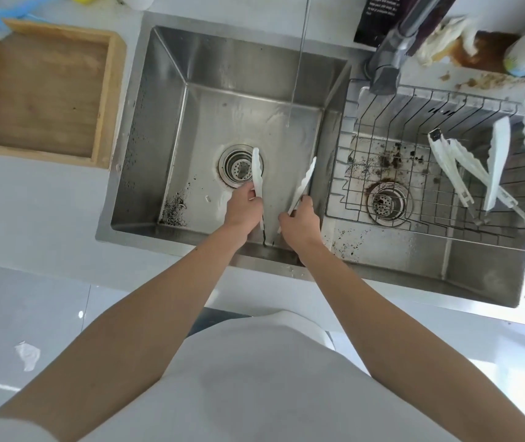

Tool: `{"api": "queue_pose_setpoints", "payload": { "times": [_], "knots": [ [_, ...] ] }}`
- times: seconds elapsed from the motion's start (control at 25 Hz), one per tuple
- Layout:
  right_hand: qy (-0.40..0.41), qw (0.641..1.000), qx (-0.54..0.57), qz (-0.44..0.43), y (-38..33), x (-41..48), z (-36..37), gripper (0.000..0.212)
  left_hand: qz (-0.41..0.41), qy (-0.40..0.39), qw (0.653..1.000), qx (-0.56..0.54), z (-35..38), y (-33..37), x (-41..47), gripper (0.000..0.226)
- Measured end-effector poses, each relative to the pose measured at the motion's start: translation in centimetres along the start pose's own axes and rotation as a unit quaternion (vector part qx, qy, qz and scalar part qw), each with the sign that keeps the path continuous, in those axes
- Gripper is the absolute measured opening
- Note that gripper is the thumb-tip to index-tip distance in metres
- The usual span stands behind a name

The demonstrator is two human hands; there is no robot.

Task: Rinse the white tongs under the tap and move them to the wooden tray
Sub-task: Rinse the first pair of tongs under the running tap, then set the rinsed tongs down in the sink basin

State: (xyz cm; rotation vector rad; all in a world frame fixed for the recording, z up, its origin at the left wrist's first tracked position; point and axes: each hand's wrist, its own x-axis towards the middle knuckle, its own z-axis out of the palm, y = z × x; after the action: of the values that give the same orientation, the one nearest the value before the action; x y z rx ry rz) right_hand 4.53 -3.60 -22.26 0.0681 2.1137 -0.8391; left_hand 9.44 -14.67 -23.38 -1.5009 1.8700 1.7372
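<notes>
While curled tight round the white tongs (pixel 257 173), fingers (pixel 250 194) of the left hand (pixel 242 207) on one arm, those of the right hand (pixel 300 220) on the other. Both sets clamped on the plastic, neither spread apart. Held open in a V above the floor of the left basin (pixel 146 129), tips pointing away from the body, hinge end low against the near wall. Left tip over the drain (pixel 237 170), right tip near the basin's right wall. Beyond the tips, a thin stream of water (pixel 297 74) from the tap (pixel 385 71), striking the basin floor apart from the tongs. Dark specks in the near left corner of the basin. Bare forearms reaching in over the near rim. To the right, a second basin with a wire rack (pixel 414 100), several other tongs (pixel 455 167) lying in it. On the bench (pixel 31 212) left of the sink, well apart from both hands, the wooden tray (pixel 115 100)
</notes>
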Motion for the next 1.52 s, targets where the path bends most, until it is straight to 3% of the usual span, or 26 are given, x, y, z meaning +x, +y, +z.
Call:
{"api": "queue_pose_setpoints", "payload": {
  "times": [0.32, 0.52, 0.88, 1.36, 1.52],
  "knots": [
    [-0.006, 0.998, 0.016, 0.067, 0.1, 2.9, 2.4, 0.047, -0.036, -0.057, 0.998, 0.015, 0.4, -2.3, 2.9, 0.047],
    [-0.004, 0.993, 0.037, 0.116, 0.4, 4.5, 2.4, 0.044, -0.047, -0.092, 0.994, 0.02, 1.3, -3.3, 3.8, 0.048],
    [0.012, 0.988, 0.069, 0.14, 1.1, 5.6, 2.6, 0.054, -0.051, -0.124, 0.99, 0.031, 1.9, -3.6, 4.8, 0.051],
    [-0.02, 0.989, 0.078, 0.121, 1.0, 3.9, 2.2, 0.047, -0.087, -0.118, 0.988, 0.052, 1.6, -3.0, 4.5, 0.037],
    [0.015, 0.992, 0.091, 0.088, 0.3, 2.1, 1.1, 0.016, -0.056, -0.106, 0.992, 0.042, 1.3, -1.4, 2.7, 0.045]
  ]
}}
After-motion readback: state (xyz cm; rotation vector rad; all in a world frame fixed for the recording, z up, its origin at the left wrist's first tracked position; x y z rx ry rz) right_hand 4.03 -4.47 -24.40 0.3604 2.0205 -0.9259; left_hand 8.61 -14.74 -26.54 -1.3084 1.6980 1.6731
